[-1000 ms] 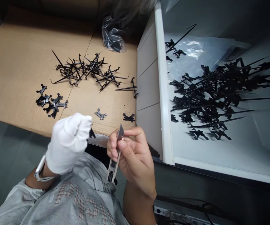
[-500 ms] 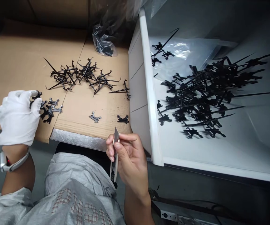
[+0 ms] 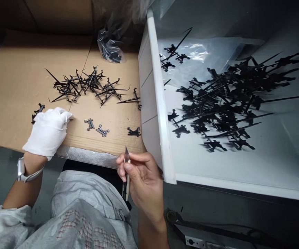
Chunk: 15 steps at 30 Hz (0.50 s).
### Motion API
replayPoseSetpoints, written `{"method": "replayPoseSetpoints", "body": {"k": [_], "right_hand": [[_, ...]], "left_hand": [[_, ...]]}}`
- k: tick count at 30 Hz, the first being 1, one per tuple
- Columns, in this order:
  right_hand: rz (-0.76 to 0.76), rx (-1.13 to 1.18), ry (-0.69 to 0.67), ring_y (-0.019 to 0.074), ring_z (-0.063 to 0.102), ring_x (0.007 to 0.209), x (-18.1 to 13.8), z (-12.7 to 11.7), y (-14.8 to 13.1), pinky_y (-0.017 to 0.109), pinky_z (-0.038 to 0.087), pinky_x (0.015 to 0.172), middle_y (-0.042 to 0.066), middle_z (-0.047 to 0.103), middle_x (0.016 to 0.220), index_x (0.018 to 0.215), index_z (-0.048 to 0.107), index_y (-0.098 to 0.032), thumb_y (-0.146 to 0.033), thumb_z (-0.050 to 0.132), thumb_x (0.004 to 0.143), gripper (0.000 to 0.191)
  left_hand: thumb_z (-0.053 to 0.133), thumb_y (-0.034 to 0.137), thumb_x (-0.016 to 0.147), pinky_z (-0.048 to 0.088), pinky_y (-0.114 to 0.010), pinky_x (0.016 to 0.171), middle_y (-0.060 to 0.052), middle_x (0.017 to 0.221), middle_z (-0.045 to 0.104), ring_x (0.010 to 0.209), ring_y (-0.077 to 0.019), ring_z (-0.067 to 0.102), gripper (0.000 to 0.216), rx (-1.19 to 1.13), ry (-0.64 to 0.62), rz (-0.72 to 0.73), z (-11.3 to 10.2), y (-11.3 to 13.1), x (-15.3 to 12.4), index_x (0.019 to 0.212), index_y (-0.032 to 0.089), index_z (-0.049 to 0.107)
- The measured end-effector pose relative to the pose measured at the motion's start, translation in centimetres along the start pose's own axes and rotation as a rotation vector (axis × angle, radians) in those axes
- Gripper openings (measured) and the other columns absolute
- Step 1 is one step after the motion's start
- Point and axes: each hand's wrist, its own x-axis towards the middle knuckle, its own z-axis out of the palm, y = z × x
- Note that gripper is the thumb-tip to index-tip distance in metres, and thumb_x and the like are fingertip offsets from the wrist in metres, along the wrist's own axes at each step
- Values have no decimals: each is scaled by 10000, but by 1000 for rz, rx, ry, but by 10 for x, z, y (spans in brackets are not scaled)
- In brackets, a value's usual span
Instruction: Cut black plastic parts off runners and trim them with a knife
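Note:
My bare right hand (image 3: 145,176) grips a utility knife (image 3: 126,173) near the table's front edge, its blade pointing up and away from me. My white-gloved left hand (image 3: 47,133) rests low over the cardboard (image 3: 17,76), fingers curled together. Whatever lies under or within those fingers is hidden. Just beyond the glove, some small black plastic brackets (image 3: 37,112) peek out. To its right lie a loose bracket (image 3: 89,123), a second bracket (image 3: 103,130) and a third bracket (image 3: 134,131).
A tangled heap of thin black sprues (image 3: 92,81) sits farther back on the cardboard. Behind it is a clear plastic bag (image 3: 110,48) with dark parts. At right stands a white bin (image 3: 168,138) holding many black molded parts (image 3: 222,100) on their sprues.
My left hand has moved right and now covers the spot where several brackets lay. One bracket has appeared beside the loose one in the middle. The right hand still holds the knife.

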Motion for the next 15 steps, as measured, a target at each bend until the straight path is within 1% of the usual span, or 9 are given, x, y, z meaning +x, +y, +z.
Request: {"method": "replayPoseSetpoints", "body": {"k": [2, 3, 5, 6, 8, 9, 11, 13, 15], "right_hand": [[12, -8, -20, 135, 552, 587, 1, 0, 1, 270, 460, 501, 3, 760, 846, 978, 664, -276, -369, 871, 972, 227], [20, -16, -31, 134, 548, 588, 1, 1, 1, 270, 461, 505, 4, 760, 851, 978, 662, -277, -374, 871, 974, 231], [32, -33, -53, 130, 537, 586, 1, 2, 2, 268, 461, 507, 3, 760, 855, 975, 656, -277, -382, 875, 976, 243], [34, -42, -60, 128, 534, 585, 1, 2, 2, 266, 461, 507, 3, 760, 856, 974, 654, -277, -384, 878, 976, 248], [30, -58, -60, 130, 543, 587, -1, 2, 1, 266, 467, 507, 6, 762, 858, 975, 661, -276, -384, 879, 980, 243], [25, -69, -51, 133, 555, 589, -3, 1, 1, 268, 474, 508, 10, 766, 859, 978, 671, -276, -384, 880, 982, 235], [9, -93, -24, 142, 583, 590, -6, -4, 1, 275, 489, 506, 21, 777, 859, 986, 697, -274, -388, 883, 986, 218], [-3, -111, -7, 151, 614, 586, -7, -11, 2, 281, 511, 501, 35, 793, 858, 993, 728, -270, -398, 886, 992, 203], [1, -121, -37, 160, 659, 595, -5, -20, 2, 286, 551, 508, 50, 819, 873, 1004, 765, -269, -389, 880, 1009, 166]], "left_hand": [[461, 165, 1083, 620, -609, 982, -220, 1351, 817, 1192, -492, 789, 431, -29, 137, 10, 0, 1, -6, 1306, 114, 827], [492, 213, 1101, 628, -609, 971, -231, 1347, 818, 1178, -491, 795, 407, -56, 211, 41, 2, 4, -7, 1308, 103, 824], [598, 322, 1113, 637, -597, 989, -239, 1392, 805, 1211, -476, 791, 366, -113, 311, 164, 7, 14, -6, 1312, 113, 823], [645, 339, 1106, 636, -577, 1006, -231, 1430, 792, 1249, -459, 781, 343, -132, 312, 242, 10, 21, -4, 1313, 133, 823], [679, 295, 1099, 632, -517, 1001, -192, 1453, 787, 1283, -409, 769, 275, -145, 214, 357, 15, 33, 3, 1295, 173, 829], [645, 253, 1112, 628, -492, 981, -170, 1420, 799, 1254, -385, 774, 255, -138, 135, 378, 17, 37, 6, 1268, 181, 833], [544, 191, 1135, 613, -469, 930, -144, 1296, 819, 1138, -354, 785, 298, -115, 5, 358, 17, 41, 11, 1195, 173, 835], [513, 163, 1124, 601, -474, 909, -147, 1231, 810, 1081, -361, 776, 316, -95, -42, 305, 15, 36, 11, 1143, 150, 828], [525, 165, 1105, 592, -491, 900, -165, 1228, 800, 1085, -386, 768, 300, -84, -20, 237, 11, 25, 9, 1136, 136, 822]]}}
